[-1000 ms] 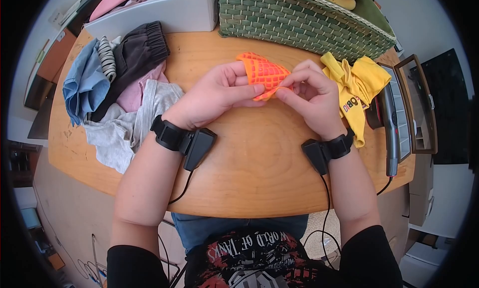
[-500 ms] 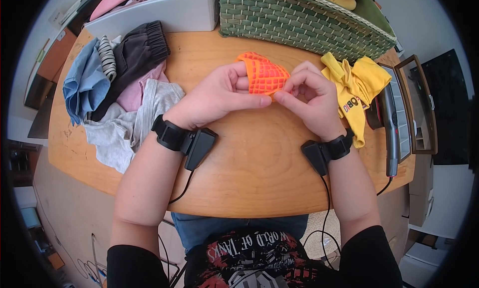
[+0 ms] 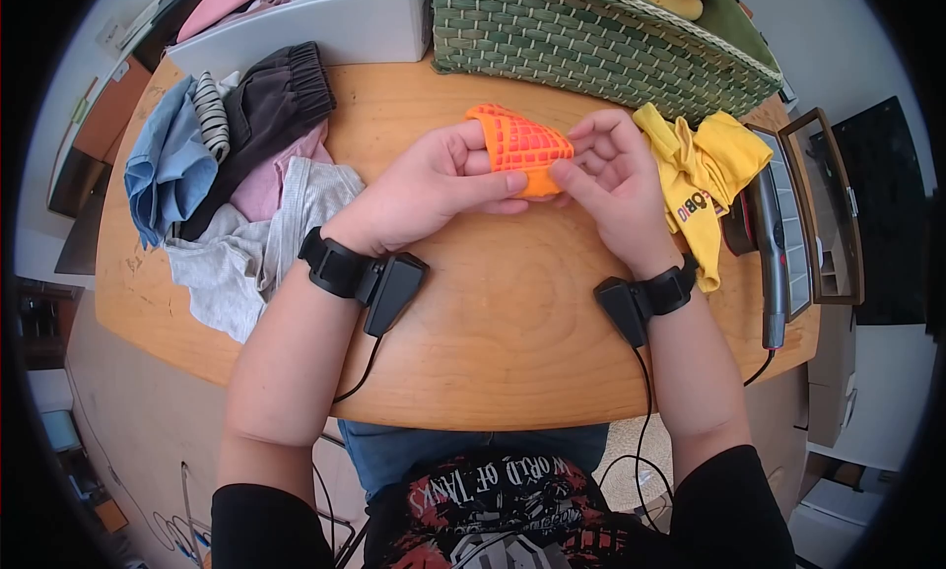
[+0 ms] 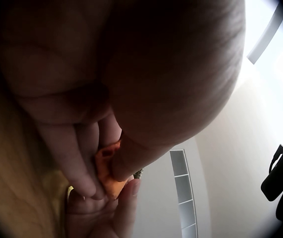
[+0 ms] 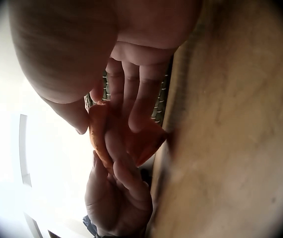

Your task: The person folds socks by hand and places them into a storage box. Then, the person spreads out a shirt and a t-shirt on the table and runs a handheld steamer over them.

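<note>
Above the middle of the table I hold a small orange sock (image 3: 522, 147) with a grid of red grip squares on it. My left hand (image 3: 439, 185) grips its left side, thumb laid across the lower front and fingers behind. At the right edge my right hand (image 3: 621, 180) pinches it, the thumb on the front and the other fingers loosely bent. Both wrist views show the sock (image 4: 109, 168) between the two hands, partly hidden by fingers. Nearest to the right hand lies a crumpled yellow garment (image 3: 705, 165) with lettering.
Crumpled clothes, among them dark trousers (image 3: 279, 96), a blue garment (image 3: 172, 160) and a grey one (image 3: 227, 268), lie at the left. A white bin (image 3: 325, 35) and a green woven basket (image 3: 591, 52) line the back. A corded black appliance (image 3: 774, 259) lies at the right edge.
The right fingers have opened out a little and the right thumb now lies higher on the sock's edge. The left thumb has drawn back left, and more of the sock's plain lower edge shows.
</note>
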